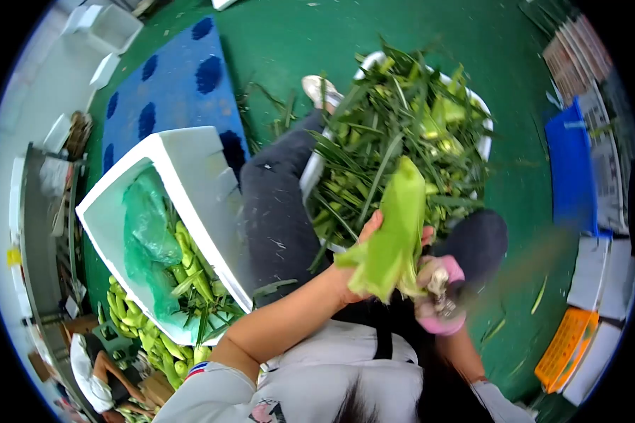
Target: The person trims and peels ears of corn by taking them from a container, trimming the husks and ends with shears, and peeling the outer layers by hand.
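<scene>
A green ear of corn in its husk (396, 233) stands tilted in front of my body. Wrapped around it from behind is my left hand (360, 264), its fingertips showing on both sides. My right hand (441, 299), in a pink and white glove with dirty patches, is closed beside the ear's lower end. What it grips is hidden; a faint brownish blur stretches to the right of it. Between my legs a white tub (485, 120) is heaped with torn green husks and leaves (384, 141).
At my left a tilted white foam box (197, 158) holds a green plastic bag (148, 218) and ears of corn (194, 264). More corn (166, 352) lies beyond it, near another person (95, 374). A blue pallet (173, 88), blue crate (571, 166) and orange crate (566, 349) stand around.
</scene>
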### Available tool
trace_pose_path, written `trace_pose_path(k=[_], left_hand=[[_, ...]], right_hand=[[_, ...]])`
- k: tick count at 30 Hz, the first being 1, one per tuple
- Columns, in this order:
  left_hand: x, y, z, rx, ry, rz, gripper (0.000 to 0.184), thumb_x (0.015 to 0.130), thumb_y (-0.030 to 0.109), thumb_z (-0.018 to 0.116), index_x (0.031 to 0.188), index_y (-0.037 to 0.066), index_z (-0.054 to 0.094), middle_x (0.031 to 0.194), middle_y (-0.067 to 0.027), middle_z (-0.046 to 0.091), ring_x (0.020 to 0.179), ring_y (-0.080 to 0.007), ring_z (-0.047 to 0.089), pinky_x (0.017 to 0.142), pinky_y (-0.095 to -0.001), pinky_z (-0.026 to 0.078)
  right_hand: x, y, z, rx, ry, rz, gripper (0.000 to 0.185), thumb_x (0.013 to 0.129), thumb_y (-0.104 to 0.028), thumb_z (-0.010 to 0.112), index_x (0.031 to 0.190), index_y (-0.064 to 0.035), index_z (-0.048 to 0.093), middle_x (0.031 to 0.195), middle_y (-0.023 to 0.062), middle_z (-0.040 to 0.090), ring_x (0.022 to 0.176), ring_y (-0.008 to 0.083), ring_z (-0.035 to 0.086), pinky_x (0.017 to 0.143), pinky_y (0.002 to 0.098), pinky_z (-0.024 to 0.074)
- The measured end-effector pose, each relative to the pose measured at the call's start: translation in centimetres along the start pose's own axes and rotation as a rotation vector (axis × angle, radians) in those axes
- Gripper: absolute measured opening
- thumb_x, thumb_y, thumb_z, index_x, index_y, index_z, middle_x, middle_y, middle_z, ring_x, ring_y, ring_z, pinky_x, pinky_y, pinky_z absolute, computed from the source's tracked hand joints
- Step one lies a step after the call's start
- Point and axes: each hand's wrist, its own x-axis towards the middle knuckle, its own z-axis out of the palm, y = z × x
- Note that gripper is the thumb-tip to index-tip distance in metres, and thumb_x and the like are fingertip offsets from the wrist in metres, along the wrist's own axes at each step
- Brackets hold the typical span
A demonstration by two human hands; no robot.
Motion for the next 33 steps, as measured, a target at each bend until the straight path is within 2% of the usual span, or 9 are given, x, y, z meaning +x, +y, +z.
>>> trace_pose_path(k=[2, 6, 7, 11, 13, 18, 23, 26, 33], left_hand=[[-2.4, 0.9, 3.1, 0.370, -0.021, 0.180, 0.087, 0.092, 0.067, 0.045, 0.153, 0.006, 0.028, 0.153, -0.0172, 0.037, 0.144, -0.0284, 0.030, 0.116, -0.0460, 0.030], [-4.7, 1.3, 4.7, 0.674, 0.100, 0.456, 0.071, 0.091, 0.039, 0.068, 0.143, 0.002, 0.037, 0.145, -0.0202, 0.044, 0.132, -0.0288, 0.047, 0.107, -0.0436, 0.043], [-5.1, 1.2, 4.7, 0.613, 0.203, 0.535, 0.064, 0.086, 0.020, 0.076, 0.136, 0.002, 0.039, 0.135, -0.0186, 0.051, 0.125, -0.0279, 0.054, 0.102, -0.0420, 0.048], [-6.1, 0.9, 5.5, 0.953, 0.377, 0.873, 0.079, 0.084, 0.014, 0.078, 0.142, 0.005, 0.026, 0.123, -0.0083, 0.054, 0.112, -0.0178, 0.055, 0.096, -0.0348, 0.047], [-6.7, 1.3, 4.4, 0.925, 0.324, 0.765, 0.075, 0.085, 0.013, 0.076, 0.142, 0.005, 0.027, 0.123, -0.0098, 0.056, 0.112, -0.0194, 0.057, 0.096, -0.0360, 0.048], [-7.2, 2.5, 4.0, 0.720, 0.145, 0.630, 0.061, 0.087, 0.033, 0.072, 0.131, -0.001, 0.045, 0.118, -0.0148, 0.059, 0.105, -0.0257, 0.063, 0.091, -0.0417, 0.053], [-6.6, 2.5, 4.4, 0.703, 0.311, 0.638, 0.063, 0.094, 0.052, 0.058, 0.128, -0.001, 0.048, 0.111, -0.0151, 0.061, 0.104, -0.0262, 0.063, 0.088, -0.0394, 0.054], [-5.7, 2.1, 3.7, 0.670, 0.448, 0.639, 0.068, 0.098, 0.062, 0.040, 0.127, 0.000, 0.049, 0.109, -0.0155, 0.062, 0.099, -0.0249, 0.064, 0.085, -0.0388, 0.055], [-5.0, 3.0, 0.6, 0.695, 0.532, 0.606, 0.067, 0.099, 0.062, 0.038, 0.130, 0.003, 0.051, 0.111, -0.0137, 0.063, 0.097, -0.0257, 0.065, 0.085, -0.0398, 0.055]], right_hand=[[0.0, 1.4, 2.3, 0.013, 0.231, -0.089, 0.023, 0.083, -0.017, 0.069, 0.094, -0.0059, 0.052, 0.086, 0.0029, 0.054, 0.077, 0.0168, 0.055, 0.072, 0.0297, 0.0473], [2.1, 1.1, 4.3, 0.111, 0.479, 0.161, 0.027, 0.085, -0.016, 0.072, 0.102, -0.0045, 0.055, 0.095, 0.0023, 0.058, 0.084, 0.0114, 0.056, 0.075, 0.0297, 0.0481], [2.3, 1.4, 4.6, 0.099, 0.419, 0.164, 0.029, 0.085, -0.017, 0.072, 0.106, -0.0042, 0.056, 0.098, 0.0024, 0.059, 0.087, 0.0114, 0.057, 0.076, 0.0294, 0.0486], [2.2, 1.3, 5.6, 0.178, 0.189, 0.247, 0.049, 0.083, -0.018, 0.073, 0.126, -0.0042, 0.052, 0.115, 0.0033, 0.059, 0.104, 0.0134, 0.057, 0.089, 0.0317, 0.0479], [1.8, 1.6, 5.9, 0.262, 0.168, 0.262, 0.055, 0.078, -0.014, 0.069, 0.129, -0.0049, 0.049, 0.116, 0.0022, 0.057, 0.107, 0.0145, 0.056, 0.093, 0.0319, 0.0462], [2.0, -0.3, 4.9, -0.062, 0.284, 0.021, 0.028, 0.078, -0.003, 0.058, 0.105, -0.0038, 0.052, 0.101, 0.0087, 0.055, 0.091, 0.0191, 0.054, 0.086, 0.0359, 0.0453], [3.2, -2.3, 4.7, -0.283, 0.148, -0.163, 0.066, 0.063, -0.021, 0.091, 0.113, -0.0039, 0.053, 0.103, 0.0104, 0.058, 0.084, 0.0219, 0.059, 0.074, 0.0333, 0.0490], [5.0, -3.7, 4.9, -0.740, 0.028, -0.249, 0.045, 0.071, -0.016, 0.081, 0.108, -0.0067, 0.057, 0.092, 0.0114, 0.063, 0.082, 0.0321, 0.062, 0.074, 0.0382, 0.0507], [5.7, -3.1, 4.3, -0.402, -0.187, 0.002, 0.032, 0.076, -0.008, 0.068, 0.106, -0.0054, 0.056, 0.078, 0.0087, 0.059, 0.068, 0.0273, 0.061, 0.063, 0.0353, 0.0508]])
